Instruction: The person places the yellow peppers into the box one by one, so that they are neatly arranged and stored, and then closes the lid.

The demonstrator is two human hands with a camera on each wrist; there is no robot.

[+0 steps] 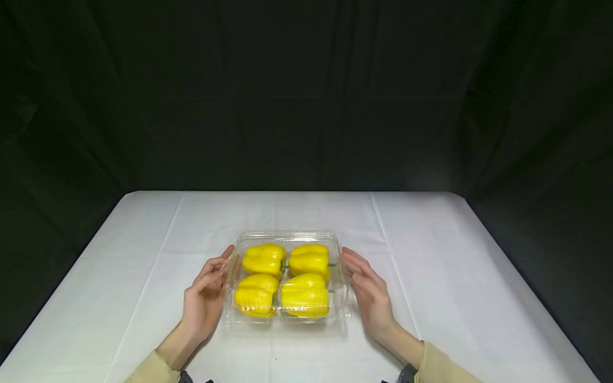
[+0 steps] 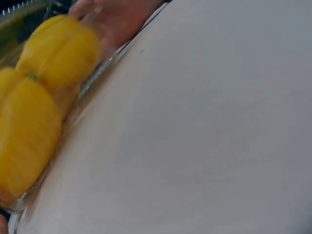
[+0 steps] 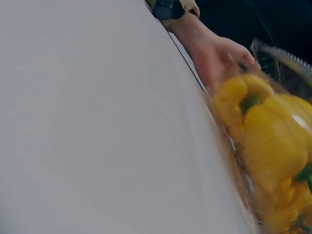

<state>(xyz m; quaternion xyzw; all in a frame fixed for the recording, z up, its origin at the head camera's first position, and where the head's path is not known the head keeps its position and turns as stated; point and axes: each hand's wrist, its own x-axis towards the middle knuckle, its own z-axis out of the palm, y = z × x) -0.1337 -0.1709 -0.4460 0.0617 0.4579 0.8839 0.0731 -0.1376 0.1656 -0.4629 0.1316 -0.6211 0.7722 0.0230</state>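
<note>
One clear clamshell container (image 1: 287, 236) sits mid-desk (image 1: 143, 239), holding four yellow peppers (image 1: 264, 259). My left hand (image 1: 205, 298) and right hand (image 1: 366, 290), fingers straight, flank its sides. No legible labels.

clamshell box (image 1: 287, 236): clear glossy plastic (ribbed) | tablecloth (image 1: 431, 250): matt white cloth

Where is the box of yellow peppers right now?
In the head view the box sits on the white table, near its front middle, between the left hand and the right hand.
</note>
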